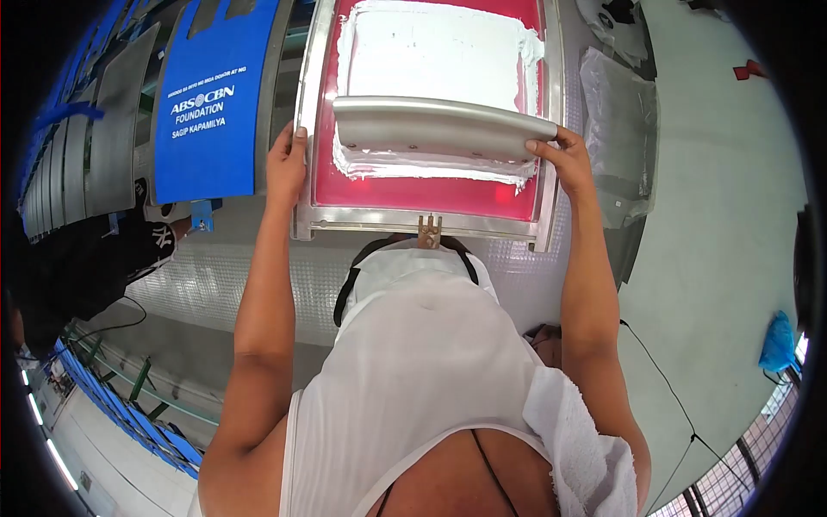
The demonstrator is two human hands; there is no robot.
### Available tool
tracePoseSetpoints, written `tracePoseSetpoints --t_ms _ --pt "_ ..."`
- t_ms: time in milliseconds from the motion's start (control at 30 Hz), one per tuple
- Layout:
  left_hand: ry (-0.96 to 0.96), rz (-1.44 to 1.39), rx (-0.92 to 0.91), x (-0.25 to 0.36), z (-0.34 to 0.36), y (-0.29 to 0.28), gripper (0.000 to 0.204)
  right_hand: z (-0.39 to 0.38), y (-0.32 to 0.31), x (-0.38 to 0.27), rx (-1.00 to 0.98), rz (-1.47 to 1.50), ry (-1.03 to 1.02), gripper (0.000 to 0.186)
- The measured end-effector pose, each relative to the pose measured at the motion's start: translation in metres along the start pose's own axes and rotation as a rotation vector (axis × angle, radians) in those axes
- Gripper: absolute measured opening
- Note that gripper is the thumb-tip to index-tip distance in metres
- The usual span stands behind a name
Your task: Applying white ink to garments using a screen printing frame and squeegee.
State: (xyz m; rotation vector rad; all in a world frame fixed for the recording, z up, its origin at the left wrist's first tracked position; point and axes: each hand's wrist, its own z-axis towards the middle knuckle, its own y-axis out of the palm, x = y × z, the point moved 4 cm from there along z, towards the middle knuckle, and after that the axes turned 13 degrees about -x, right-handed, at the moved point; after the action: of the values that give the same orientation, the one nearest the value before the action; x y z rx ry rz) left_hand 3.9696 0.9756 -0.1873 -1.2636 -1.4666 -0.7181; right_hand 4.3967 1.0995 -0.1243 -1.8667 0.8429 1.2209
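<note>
A silk-screen frame [379, 219] with a metal rim lies in front of me, its mesh pink-red [413, 195]. Thick white ink [435, 47] covers much of the mesh, with ragged edges. Across it rests a wide metal squeegee [444, 125], whose blade edge is hidden. My right hand [570, 162] pinches the squeegee's right end, thumb on the near side and fingers behind. At the frame's left rail, my left hand [287, 164] is closed around the edge with its thumb upward; its fingertips are partly hidden. Nothing holds the squeegee's left end.
To the left, a blue printed bag panel [207, 159] lies on a grey board, beside a row of grey boards [125, 129]. A person in dark clothes [77, 267] stands there. Plastic-wrapped material [616, 129] sits right of the frame. A metal clamp [429, 231] juts from the near rail.
</note>
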Motion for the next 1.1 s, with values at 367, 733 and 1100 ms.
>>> tracePoseSetpoints --t_ms 367,733,1100 --pt "0.017 -0.011 0.014 0.000 -0.002 -0.001 0.048 -0.005 0.004 0.000 -0.011 -0.007 -0.008 0.034" --pt "0.351 0.597 0.015 0.031 -0.013 -0.009 0.049 -0.026 0.013 -0.040 -0.175 -0.651 0.028 0.034" --pt "0.595 1.062 -0.473 0.157 0.024 0.063 0.018 0.019 0.028 -0.080 -0.123 -1.043 -0.151 0.031"
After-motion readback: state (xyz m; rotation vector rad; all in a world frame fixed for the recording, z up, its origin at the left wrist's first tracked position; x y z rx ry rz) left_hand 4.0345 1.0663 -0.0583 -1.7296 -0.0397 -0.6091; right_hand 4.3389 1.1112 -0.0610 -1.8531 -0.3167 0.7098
